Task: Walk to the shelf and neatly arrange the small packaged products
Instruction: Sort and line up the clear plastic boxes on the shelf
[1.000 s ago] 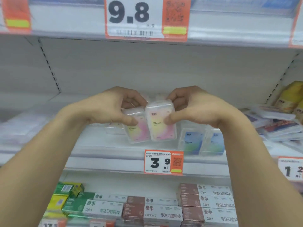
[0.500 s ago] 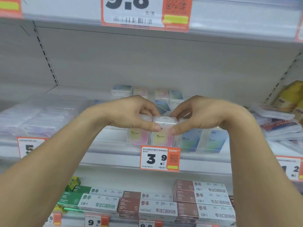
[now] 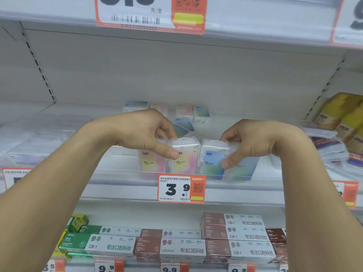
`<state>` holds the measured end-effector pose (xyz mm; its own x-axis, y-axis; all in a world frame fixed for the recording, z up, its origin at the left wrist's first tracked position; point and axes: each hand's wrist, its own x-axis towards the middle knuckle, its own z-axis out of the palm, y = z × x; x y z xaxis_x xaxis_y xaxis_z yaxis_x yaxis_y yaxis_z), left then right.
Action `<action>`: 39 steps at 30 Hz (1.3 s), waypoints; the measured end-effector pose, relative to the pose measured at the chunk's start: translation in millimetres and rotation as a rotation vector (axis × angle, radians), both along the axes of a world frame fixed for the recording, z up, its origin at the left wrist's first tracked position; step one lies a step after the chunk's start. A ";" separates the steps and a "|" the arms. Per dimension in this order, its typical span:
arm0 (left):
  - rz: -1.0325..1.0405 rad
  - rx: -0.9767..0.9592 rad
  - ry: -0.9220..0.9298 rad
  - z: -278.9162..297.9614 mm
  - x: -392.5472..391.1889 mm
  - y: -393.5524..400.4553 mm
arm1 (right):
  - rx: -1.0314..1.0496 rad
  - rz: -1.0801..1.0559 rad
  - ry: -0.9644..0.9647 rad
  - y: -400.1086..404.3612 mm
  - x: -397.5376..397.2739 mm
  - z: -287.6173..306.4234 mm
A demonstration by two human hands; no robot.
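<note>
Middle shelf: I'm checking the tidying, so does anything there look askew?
Yes. Behind the left hand, one blue-green gradient clear plastic packet leans tilted, while the pink-yellow packets at the front stand upright.

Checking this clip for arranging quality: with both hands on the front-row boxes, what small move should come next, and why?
Probably the right hand should turn the blue box it pinches square to the shelf edge and slide it against the pink-yellow box held by the left hand. The blue boxes lean and sit skewed, while the pink-yellow ones stand upright, facing front above the 3.9 price tag.

White shelf point(image 3: 121, 174) — 4 clear packets point(image 3: 183, 156) upright at its front.
</note>
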<state>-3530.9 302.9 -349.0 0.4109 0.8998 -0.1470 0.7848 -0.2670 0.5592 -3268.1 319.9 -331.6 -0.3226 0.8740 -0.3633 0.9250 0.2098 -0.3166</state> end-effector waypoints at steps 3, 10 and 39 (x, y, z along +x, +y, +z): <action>-0.012 -0.020 0.008 -1.1 -1.1 1.1 | -0.010 -0.001 -0.007 -0.9 -0.4 0.8; -0.093 -0.059 0.011 0.1 -3.3 1.8 | 0.004 -0.009 -0.035 -2.1 -3.5 1.9; 0.456 0.195 -0.079 -16.4 -28.4 46.7 | 0.520 -0.208 0.578 13.6 -54.0 5.9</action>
<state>-3559.3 349.5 -365.4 -0.0274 0.9980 0.0577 0.8033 -0.0123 0.5954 -3322.1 333.5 -325.6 -0.1471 0.9483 0.2813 0.6809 0.3034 -0.6666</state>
